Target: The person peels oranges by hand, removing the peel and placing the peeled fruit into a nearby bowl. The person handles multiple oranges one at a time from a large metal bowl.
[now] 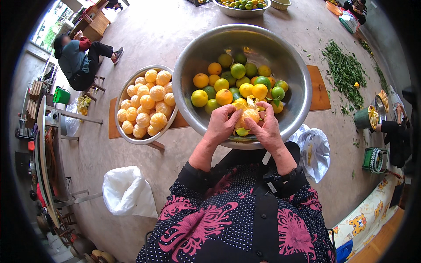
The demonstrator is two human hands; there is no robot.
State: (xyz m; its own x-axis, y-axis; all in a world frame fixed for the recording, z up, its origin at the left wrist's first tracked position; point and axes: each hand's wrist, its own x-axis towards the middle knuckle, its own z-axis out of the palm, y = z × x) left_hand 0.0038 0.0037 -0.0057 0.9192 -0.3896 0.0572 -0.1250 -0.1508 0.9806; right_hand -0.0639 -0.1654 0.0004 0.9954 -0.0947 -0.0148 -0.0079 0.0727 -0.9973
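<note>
Over the near rim of a large metal basin (184, 115), both my hands hold one partly peeled citrus fruit (249, 117). My left hand (221, 123) grips its left side, and my right hand (267, 126) holds its right side with the thumb on the bare flesh. Pieces of yellow peel hang from the fruit's top and underside. Unpeeled green, yellow and orange citrus fruits (237, 71) lie inside the basin. Left of it, a smaller metal bowl (120, 126) holds a pile of peeled citrus fruits (143, 119).
A wooden bench (318, 88) supports both vessels. A white sack (128, 192) stands at lower left, and a plastic bag (310, 151) hangs right of the basin. Another person (74, 59) sits at upper left. Leafy cuttings (343, 70) lie on the floor at right.
</note>
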